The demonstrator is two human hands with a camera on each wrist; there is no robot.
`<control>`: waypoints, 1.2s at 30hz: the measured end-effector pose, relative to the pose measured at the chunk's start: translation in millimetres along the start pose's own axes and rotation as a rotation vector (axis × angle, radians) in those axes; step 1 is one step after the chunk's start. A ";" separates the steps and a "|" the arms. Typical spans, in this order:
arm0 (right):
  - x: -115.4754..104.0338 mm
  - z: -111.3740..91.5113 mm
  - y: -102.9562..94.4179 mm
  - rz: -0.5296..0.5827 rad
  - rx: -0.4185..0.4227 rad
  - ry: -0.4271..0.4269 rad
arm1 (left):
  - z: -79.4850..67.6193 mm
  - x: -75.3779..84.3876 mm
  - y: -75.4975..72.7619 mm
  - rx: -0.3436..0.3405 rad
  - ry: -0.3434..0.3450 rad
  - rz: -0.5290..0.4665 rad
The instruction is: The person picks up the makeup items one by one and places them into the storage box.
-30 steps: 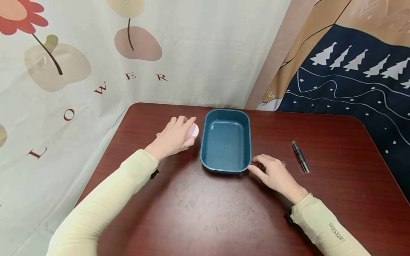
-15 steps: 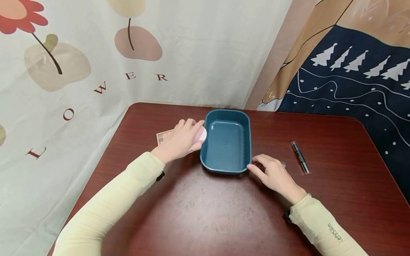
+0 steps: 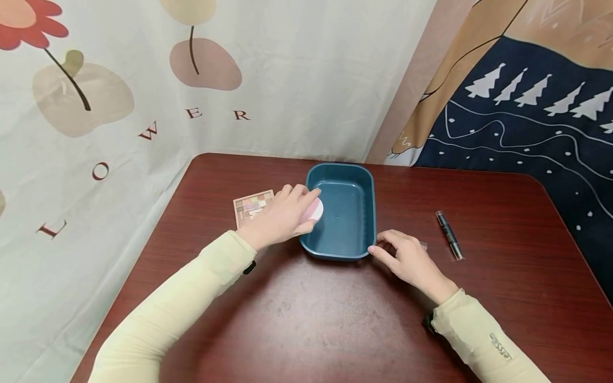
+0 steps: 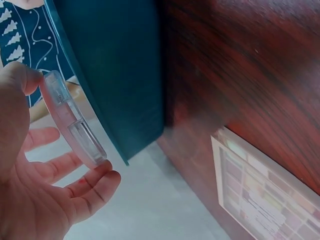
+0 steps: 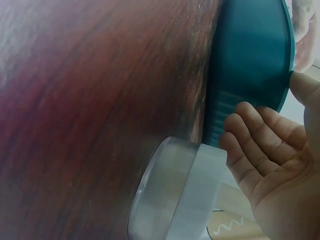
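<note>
My left hand (image 3: 282,215) pinches a round pink compact (image 3: 313,210) with a clear case, thumb on one edge and fingertips on the other. In the left wrist view the compact (image 4: 75,122) is tilted on edge, close by the blue bin's wall. The head view shows it overlapping the left rim of the blue rectangular bin (image 3: 337,255). At the bin's front right corner, my right hand (image 3: 407,260) rests its thumb on the rim, with loosely bent fingers beside the outer wall. Below those fingers in the right wrist view stands a clear round jar with a white lid (image 5: 197,192).
An eyeshadow palette (image 3: 246,205) lies left of the bin, partly hidden by the left hand. A dark double-ended makeup stick (image 3: 449,235) lies on the wooden table (image 3: 297,319) to the right. Printed curtains (image 3: 306,80) hang behind the table's far edge.
My left hand has carried the compact rightward from over the palette to the bin's left rim, uncovering more of the palette. My right hand stays at the bin's corner.
</note>
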State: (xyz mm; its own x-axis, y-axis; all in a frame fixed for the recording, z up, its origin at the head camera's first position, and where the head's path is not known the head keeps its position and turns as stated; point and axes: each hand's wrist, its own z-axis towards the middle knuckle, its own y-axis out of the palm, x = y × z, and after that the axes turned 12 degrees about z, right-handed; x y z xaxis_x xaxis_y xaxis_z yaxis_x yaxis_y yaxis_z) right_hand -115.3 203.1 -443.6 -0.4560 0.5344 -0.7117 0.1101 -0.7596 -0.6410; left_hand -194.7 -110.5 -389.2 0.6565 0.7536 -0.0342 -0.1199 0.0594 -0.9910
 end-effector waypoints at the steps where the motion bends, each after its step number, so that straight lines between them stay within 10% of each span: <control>1: -0.1 -0.2 0.1 0.001 0.000 0.003 | 0.7 1.7 -0.4 -0.005 0.006 0.002; 22: -4.9 4.8 -1.0 0.066 -0.015 0.107 | 13.7 26.7 14.2 0.050 0.194 0.095; 36: -4.8 6.4 -1.4 0.086 -0.012 0.143 | 26.0 32.0 21.5 -0.060 0.235 0.082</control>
State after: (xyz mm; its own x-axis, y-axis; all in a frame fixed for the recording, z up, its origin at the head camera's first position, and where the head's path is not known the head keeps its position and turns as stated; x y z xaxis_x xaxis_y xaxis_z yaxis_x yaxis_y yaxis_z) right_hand -119.0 199.3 -437.4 -0.3140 0.5157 -0.7972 0.1538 -0.8009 -0.5787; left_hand -195.7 -68.1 -408.2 0.8023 0.5812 -0.1365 -0.1394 -0.0399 -0.9894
